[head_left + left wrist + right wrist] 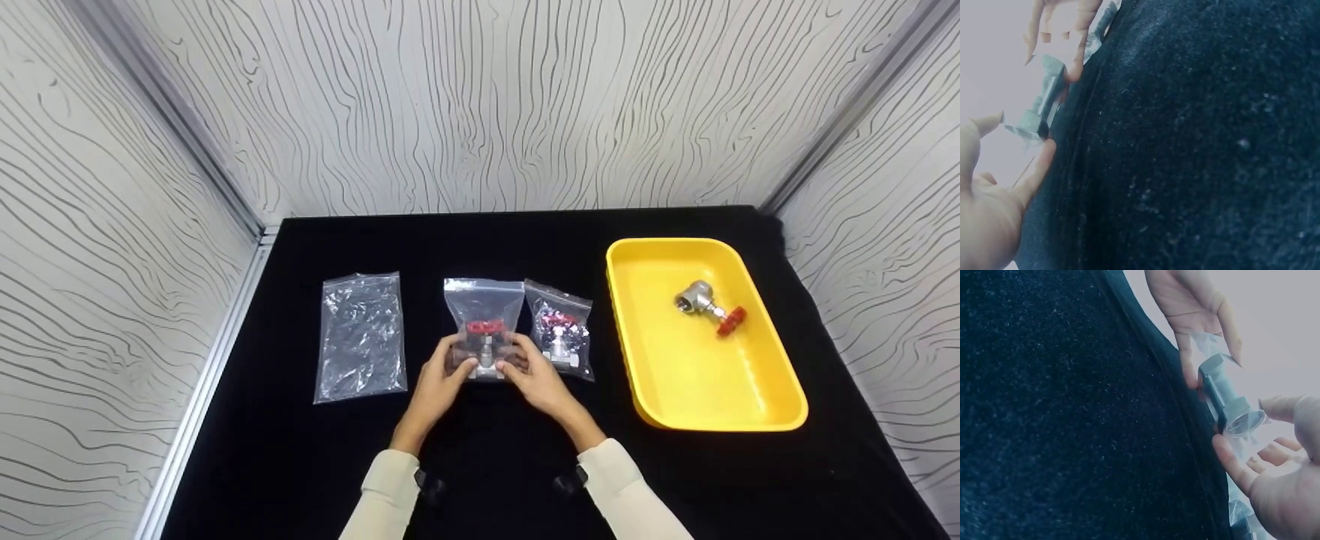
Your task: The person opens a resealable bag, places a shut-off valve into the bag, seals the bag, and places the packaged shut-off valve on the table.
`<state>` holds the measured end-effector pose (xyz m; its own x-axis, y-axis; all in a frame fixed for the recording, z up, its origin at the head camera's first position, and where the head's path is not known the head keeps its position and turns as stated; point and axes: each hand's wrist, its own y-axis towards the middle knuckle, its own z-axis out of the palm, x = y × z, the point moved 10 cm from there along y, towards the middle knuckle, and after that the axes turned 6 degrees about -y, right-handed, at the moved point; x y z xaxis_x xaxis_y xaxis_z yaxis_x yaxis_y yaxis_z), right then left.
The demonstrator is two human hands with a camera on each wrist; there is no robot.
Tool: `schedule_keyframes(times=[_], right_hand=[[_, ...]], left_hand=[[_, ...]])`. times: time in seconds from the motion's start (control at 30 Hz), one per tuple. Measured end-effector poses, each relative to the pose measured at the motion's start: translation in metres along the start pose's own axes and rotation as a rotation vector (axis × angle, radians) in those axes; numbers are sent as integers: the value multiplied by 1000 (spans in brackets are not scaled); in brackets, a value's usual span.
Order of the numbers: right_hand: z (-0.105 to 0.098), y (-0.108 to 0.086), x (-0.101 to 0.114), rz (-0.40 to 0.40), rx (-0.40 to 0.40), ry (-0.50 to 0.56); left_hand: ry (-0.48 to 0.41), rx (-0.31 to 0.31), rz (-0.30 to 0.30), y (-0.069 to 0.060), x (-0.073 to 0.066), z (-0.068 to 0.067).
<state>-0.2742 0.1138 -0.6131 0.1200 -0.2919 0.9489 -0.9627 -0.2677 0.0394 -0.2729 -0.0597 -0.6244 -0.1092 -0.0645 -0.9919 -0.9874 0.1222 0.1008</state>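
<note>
Between my two hands is a clear zip bag (484,296) with a valve (486,352) inside, its red handwheel toward the bag's sealing strip. My left hand (441,375) grips the bagged valve at its left end, thumb on the near side. The right hand (536,376) holds the opposite end in the same way. Both wrist views show the metal valve body (1044,101) through the plastic, pinched at its ends by fingers and thumbs. In the right wrist view the film bunches around the pipe end (1246,422).
Just right of my hands lies another zip bag (574,304) holding a red-wheeled valve. A flat zip bag (361,337) lies to the left. At the right stands a yellow tray (694,405) with a loose valve (705,301) in it. Patterned walls surround the black-covered table (480,480).
</note>
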Motion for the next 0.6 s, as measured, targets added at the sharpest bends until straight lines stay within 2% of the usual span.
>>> schedule_keyframes(times=[0.37, 0.5, 0.6], right_hand=[[0, 7, -7, 49, -5, -6], [-1, 11, -7, 48, -9, -2], [-4, 13, -5, 36, -28, -38]], left_hand=[[36, -7, -38, 8, 3, 0], [45, -19, -60, 10, 4, 0], [51, -24, -64, 12, 4, 1]])
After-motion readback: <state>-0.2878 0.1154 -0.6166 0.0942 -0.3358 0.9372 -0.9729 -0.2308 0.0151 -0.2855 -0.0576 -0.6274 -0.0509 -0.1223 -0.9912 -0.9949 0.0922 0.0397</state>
